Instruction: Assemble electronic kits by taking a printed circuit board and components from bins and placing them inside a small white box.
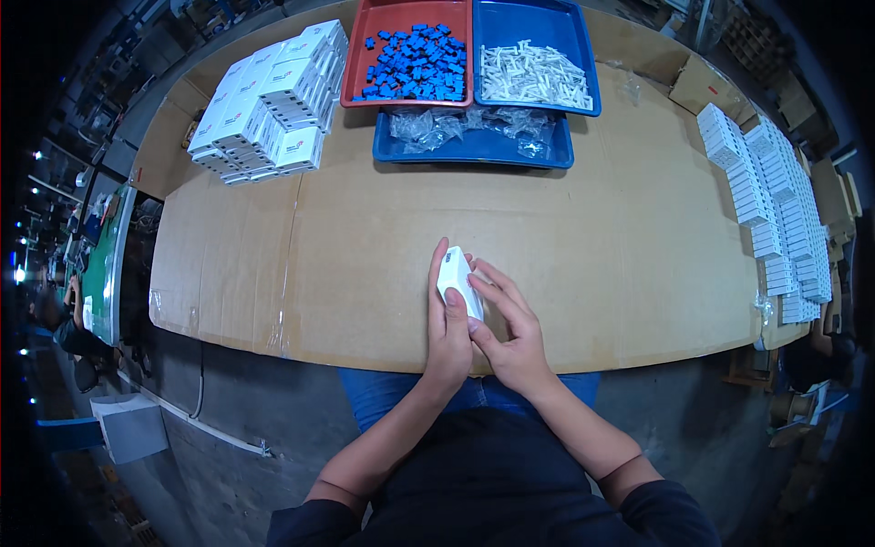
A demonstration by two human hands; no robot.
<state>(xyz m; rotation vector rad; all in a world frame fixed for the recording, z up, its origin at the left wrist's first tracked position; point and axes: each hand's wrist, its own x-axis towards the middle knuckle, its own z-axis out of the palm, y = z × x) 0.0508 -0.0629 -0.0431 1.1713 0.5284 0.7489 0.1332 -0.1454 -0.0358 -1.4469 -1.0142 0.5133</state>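
A small white box [458,278] is held tilted above the front part of the cardboard-covered table [383,237]. My left hand [446,333] grips it along its left side, with the thumb lying across the near face. On the other side, the fingers and thumb of my right hand [510,333] close on the box's right edge and near end. A small dark mark shows near the far end of the box. Its underside is hidden by my hands.
Stacked white boxes [251,109] stand at the back left, with rows of similar boxes [761,182] at the right edge. At the back, a red tray [351,77] holds blue parts, a blue tray [538,18] white pieces, and a lower blue tray [474,158] clear plastic bags.
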